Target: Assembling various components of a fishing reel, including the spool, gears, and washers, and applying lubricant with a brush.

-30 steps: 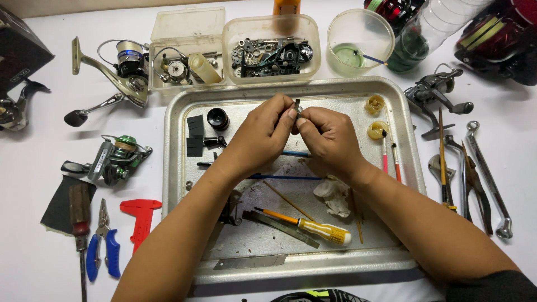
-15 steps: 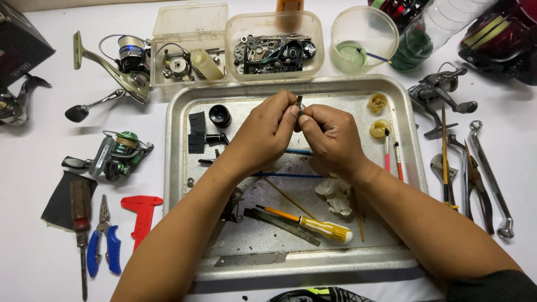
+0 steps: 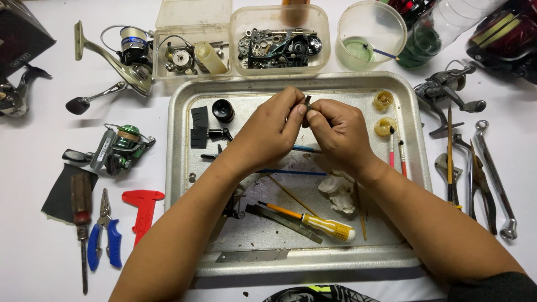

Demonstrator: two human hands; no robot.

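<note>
**Small dark part pinched over the tray**

Head view. Both hands meet at upper centre of the frame, above the metal tray [image 3: 184, 112]. Left hand [image 3: 268, 131] and right hand [image 3: 338, 131] close their fingertips together on a small dark part [image 3: 307, 104], thumbs and forefingers tight, other fingers curled.

Risk: the part looks tiny; a slip of the pinch could drop it among the clutter below, the crumpled tissue [image 3: 338, 191] or yellow-handled screwdriver [image 3: 319, 222].

Room: tray rim walls in all sides. Bare tray floor lies lower centre; parts tubs [image 3: 278, 39] crowd the top edge, pliers [image 3: 104, 235] lower left.
</note>
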